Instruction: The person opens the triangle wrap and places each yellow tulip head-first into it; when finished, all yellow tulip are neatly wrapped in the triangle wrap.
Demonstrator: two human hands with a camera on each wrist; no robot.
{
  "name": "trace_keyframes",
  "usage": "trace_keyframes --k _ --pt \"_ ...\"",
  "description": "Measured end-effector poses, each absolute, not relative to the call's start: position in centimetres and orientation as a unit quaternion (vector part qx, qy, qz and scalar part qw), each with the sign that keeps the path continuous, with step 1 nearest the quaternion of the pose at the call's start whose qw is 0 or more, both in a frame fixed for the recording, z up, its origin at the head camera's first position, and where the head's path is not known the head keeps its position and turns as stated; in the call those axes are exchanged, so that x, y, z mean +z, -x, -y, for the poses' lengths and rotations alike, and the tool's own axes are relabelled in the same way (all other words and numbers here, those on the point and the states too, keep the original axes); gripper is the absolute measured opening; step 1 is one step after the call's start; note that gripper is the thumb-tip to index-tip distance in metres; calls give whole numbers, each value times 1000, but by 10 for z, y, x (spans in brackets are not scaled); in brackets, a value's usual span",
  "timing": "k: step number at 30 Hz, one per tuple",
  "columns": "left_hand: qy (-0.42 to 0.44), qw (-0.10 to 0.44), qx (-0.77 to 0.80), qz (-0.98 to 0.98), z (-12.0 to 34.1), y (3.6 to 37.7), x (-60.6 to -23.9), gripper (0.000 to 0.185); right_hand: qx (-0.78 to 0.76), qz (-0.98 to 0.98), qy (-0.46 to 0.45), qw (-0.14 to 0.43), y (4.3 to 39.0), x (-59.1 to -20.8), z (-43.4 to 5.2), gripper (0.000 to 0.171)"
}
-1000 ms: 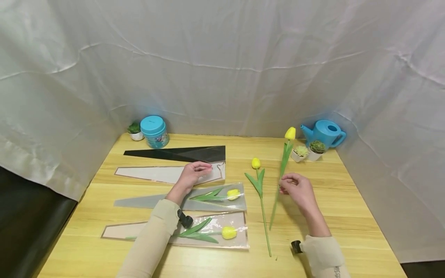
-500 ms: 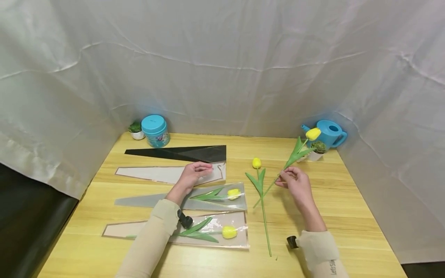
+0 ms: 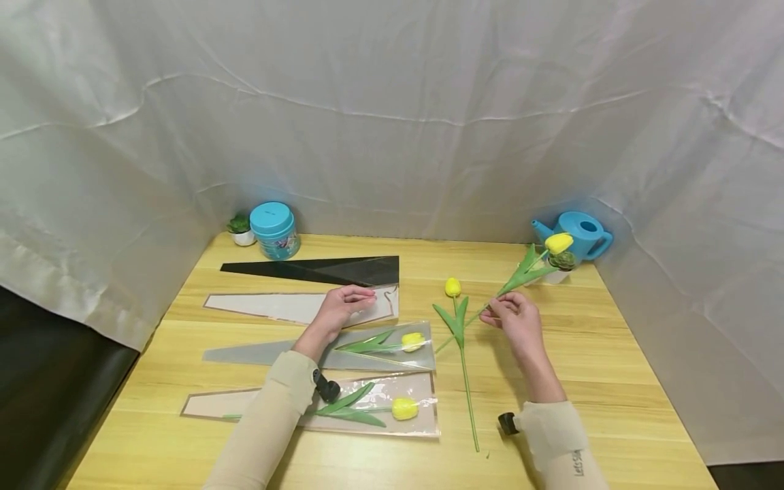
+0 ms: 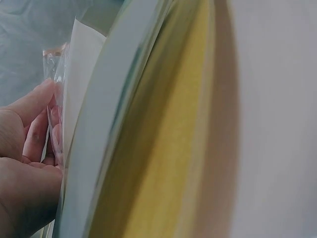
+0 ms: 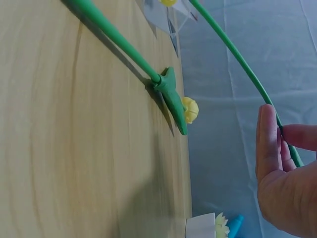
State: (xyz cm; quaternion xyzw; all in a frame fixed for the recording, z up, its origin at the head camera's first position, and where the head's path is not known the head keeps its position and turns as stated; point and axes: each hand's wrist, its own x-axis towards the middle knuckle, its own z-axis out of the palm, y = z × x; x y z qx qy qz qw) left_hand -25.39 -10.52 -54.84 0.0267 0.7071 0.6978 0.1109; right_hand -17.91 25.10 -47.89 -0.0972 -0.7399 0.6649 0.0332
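My right hand [image 3: 519, 323] pinches the green stem of an artificial yellow tulip [image 3: 559, 243] between thumb and fingers; the flower tilts to the far right. In the right wrist view its stem [image 5: 233, 49] runs above the table. My left hand [image 3: 339, 309] holds the clear film at the wide end of a white flower sleeve [image 3: 263, 304]; the left wrist view has the thumb and fingers on this clear plastic [image 4: 57, 99]. A second loose tulip [image 3: 452, 287] lies between the hands, and the held stem crosses it in the head view.
A grey sleeve [image 3: 245, 354] and a pinkish sleeve [image 3: 208, 406], each with a tulip inside, lie under the left forearm. Behind lie a black sleeve [image 3: 306, 270], a blue-lidded jar [image 3: 273, 231] and a small plant [image 3: 241, 231]. A blue watering can [image 3: 582, 235] and a succulent [image 3: 560, 262] stand back right.
The held tulip has swung from nearly upright to tilted right, its stem end now pointing left toward the sleeves. My right hand has moved slightly left and back. The left hand stays put.
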Motion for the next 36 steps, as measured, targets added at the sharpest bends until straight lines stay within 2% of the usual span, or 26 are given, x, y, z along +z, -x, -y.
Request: trace_keyframes --k 19,36 --pt "-28 102 700 -707 107 254 -550 31 705 699 110 48 194 -477 -228 27" --pt "-31 98 710 -696 100 251 -549 28 708 696 108 56 205 -485 -211 26"
